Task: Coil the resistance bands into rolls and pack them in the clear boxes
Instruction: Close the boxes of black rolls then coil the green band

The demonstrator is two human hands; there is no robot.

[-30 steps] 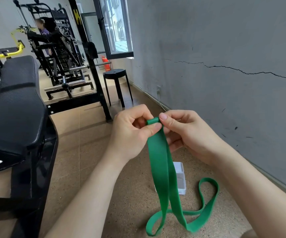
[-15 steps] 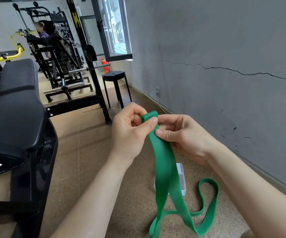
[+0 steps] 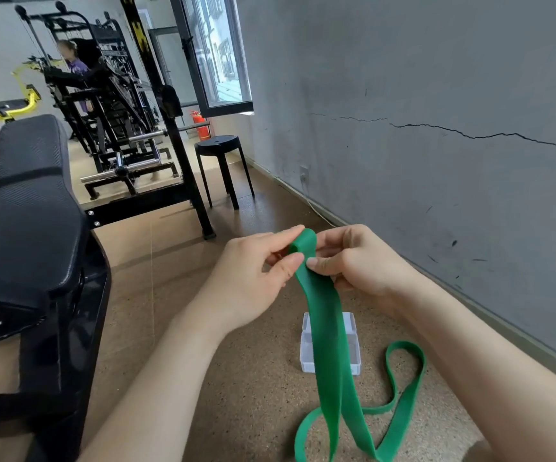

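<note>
The band (image 3: 330, 328) is folded over at its top end, and that fold is pinched between the two hands. The left hand (image 3: 250, 281) grips it with thumb and forefinger. The right hand (image 3: 363, 265) presses its thumb on the front face, with its fingers curled behind. From there the band hangs straight down below the hands and trails in loose loops on the floor (image 3: 263, 378).

This looks like the very start of the coil: a first turn is formed, but no roll has built up. The next move likely calls for rolling the fold over on itself, tight and with the edges in line, while drawing up the slack.

The box (image 3: 307, 351) lies on the floor below the hands, behind the hanging band, which covers its middle. Whether it holds anything cannot be told. The right fingers behind the band are hidden, and the lowest loops are cut off at the bottom edge.
</note>
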